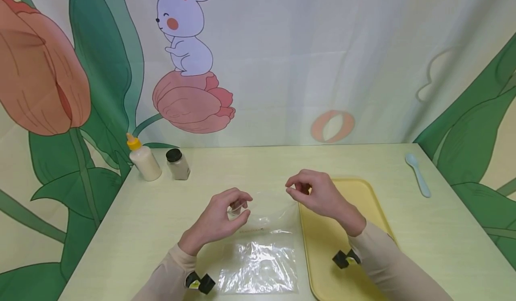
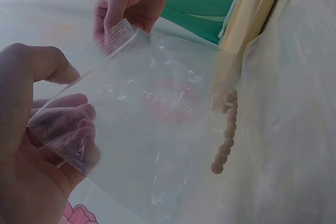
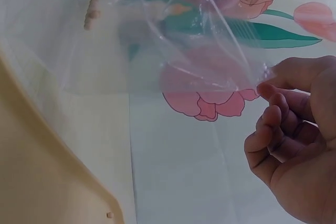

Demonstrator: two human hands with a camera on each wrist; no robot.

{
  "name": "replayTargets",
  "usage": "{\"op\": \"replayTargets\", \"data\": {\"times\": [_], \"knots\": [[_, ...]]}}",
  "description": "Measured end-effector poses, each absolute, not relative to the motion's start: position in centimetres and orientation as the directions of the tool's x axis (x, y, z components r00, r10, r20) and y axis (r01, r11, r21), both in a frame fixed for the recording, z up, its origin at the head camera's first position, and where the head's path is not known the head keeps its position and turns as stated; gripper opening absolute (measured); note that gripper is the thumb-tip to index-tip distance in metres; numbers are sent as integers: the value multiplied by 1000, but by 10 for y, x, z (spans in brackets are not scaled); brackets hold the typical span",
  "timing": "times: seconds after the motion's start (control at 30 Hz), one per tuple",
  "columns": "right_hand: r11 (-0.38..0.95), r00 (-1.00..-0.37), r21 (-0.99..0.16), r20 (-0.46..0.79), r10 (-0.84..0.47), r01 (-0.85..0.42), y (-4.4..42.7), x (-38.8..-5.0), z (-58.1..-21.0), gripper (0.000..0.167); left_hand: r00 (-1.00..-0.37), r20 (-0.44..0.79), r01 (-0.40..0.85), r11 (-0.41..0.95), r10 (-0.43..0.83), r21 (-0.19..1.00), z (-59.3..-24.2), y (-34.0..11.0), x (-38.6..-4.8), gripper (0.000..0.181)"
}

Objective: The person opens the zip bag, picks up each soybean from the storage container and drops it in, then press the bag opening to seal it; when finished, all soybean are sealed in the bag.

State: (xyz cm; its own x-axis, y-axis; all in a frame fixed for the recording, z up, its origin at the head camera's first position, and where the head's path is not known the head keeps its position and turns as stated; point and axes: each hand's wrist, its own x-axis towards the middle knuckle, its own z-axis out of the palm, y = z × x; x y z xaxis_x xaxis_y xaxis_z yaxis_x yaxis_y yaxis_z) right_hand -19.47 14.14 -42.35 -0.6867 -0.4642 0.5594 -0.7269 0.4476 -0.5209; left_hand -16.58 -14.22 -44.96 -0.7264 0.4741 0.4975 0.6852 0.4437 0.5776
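A clear zip bag (image 1: 258,265) is raised at its top edge, its lower part over the table. My left hand (image 1: 219,218) holds the bag's left top corner, with fingers showing through the plastic (image 2: 121,129) in the left wrist view. At the opposite top corner, my right hand (image 1: 316,193) pinches the plastic between thumb and forefinger, as the right wrist view shows at the fingertips (image 3: 268,88). A short row of light brown beads (image 2: 228,135) shows at the bag's lower part; I cannot tell whether it lies inside or behind the plastic.
A yellow tray (image 1: 326,274) lies under my right forearm, with a tiny brown piece (image 3: 109,215) by its rim. At the back left stand a yellow-capped squeeze bottle (image 1: 146,163) and a black-lidded jar (image 1: 178,166). A pale blue spoon (image 1: 419,178) lies far right.
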Motion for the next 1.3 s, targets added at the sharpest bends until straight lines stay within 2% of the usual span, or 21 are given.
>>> {"op": "replayTargets", "data": {"times": [0.67,1.0,1.3], "knots": [[563,-795,-563,468,-385,-604,154,-226,-446,5,-708,522,704,424,476,569,-450,-144,-167,19],[610,-867,-616,363,-342,-499,162,-240,-461,5,-707,524,705,418,475,572,-450,-144,-167,20],[638,-892,-623,319,-320,-452,167,-251,-475,7,-707,527,705,422,471,570,-451,-144,-168,19]]}}
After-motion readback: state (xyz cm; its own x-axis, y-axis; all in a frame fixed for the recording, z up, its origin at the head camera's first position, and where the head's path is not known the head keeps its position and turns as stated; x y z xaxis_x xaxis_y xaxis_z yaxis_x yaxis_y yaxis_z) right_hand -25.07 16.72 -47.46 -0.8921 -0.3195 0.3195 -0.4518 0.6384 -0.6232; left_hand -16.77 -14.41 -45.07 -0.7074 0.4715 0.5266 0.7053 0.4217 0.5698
